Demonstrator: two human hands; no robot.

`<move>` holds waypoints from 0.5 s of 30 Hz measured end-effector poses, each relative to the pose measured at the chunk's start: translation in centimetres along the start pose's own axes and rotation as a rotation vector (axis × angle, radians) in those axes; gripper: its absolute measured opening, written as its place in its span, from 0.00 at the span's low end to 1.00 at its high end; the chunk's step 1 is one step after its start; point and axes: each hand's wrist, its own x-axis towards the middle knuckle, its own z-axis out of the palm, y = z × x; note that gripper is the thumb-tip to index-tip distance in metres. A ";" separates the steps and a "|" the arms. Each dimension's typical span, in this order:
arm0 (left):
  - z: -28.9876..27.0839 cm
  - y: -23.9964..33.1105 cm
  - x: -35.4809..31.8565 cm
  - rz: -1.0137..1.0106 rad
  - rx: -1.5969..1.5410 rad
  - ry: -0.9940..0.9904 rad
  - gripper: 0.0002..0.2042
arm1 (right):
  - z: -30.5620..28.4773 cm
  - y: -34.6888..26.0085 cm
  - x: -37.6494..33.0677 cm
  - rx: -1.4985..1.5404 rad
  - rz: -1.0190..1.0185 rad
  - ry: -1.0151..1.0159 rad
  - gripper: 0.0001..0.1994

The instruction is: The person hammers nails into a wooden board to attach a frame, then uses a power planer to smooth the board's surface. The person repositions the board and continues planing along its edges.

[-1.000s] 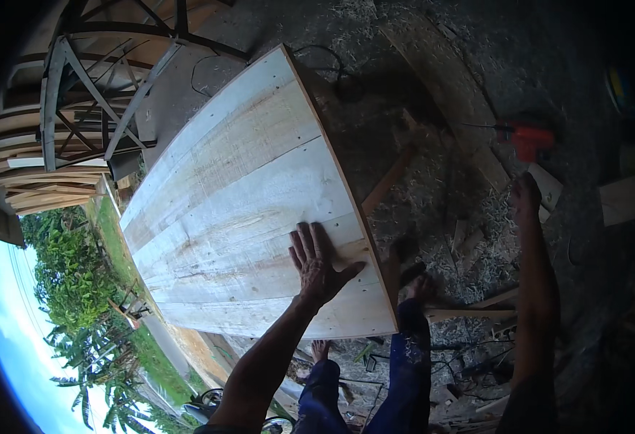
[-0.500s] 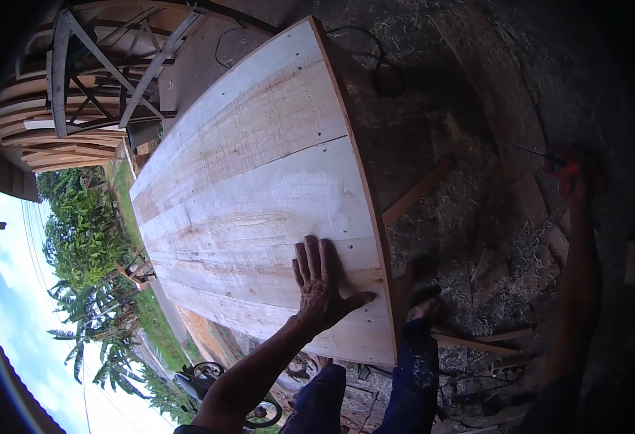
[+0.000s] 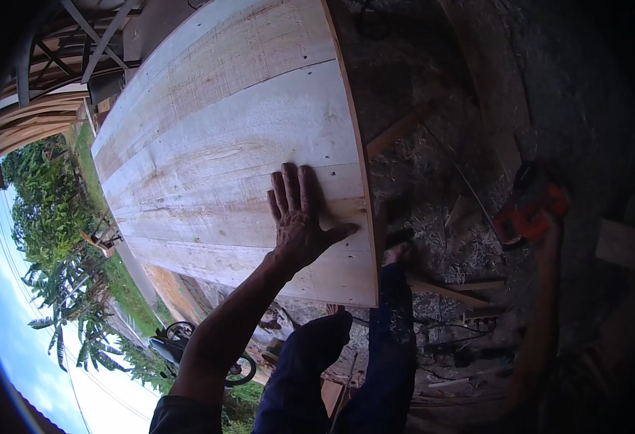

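A large panel of pale planks point(image 3: 230, 130), dotted with small dark nail or screw holes, stretches in front of me. My left hand point(image 3: 299, 226) lies flat on its face near the right end, fingers spread and thumb toward the edge. To the right, away from the panel, my right hand point(image 3: 548, 230) is wrapped round the handle of a red-orange power planer point(image 3: 528, 210) with dark parts. The planer is in shadow over the floor, and its underside is hard to make out. A thin cord point(image 3: 469, 184) runs close to it.
Curly shavings point(image 3: 433, 246) and wood offcuts point(image 3: 462, 289) litter the floor. A wooden support point(image 3: 400, 130) juts from under the panel. My legs point(image 3: 389, 347) stand close to its near corner. A motorcycle point(image 3: 176, 340) and greenery are beyond at left; timber point(image 3: 39, 123) is stacked upper left.
The planer has come lower and nearer, turning so its body shows more. My view has shifted, so the panel sits higher in the picture. My left hand stays flat on the panel.
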 end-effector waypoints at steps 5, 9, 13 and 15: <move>0.2 -0.1 0.2 0.043 -0.053 0.040 0.69 | 6.1 2.0 -9.7 0.448 0.014 -0.143 0.14; 0.1 0.3 0.2 0.027 -0.079 0.024 0.68 | 8.9 6.8 -10.8 0.546 -0.038 0.070 0.13; 0.6 0.5 0.1 0.034 -0.088 0.063 0.69 | 7.9 7.6 -10.3 0.667 -0.023 0.097 0.15; 1.2 -0.3 -0.2 0.035 -0.077 0.090 0.70 | 8.5 6.0 -11.6 0.681 -0.025 0.055 0.16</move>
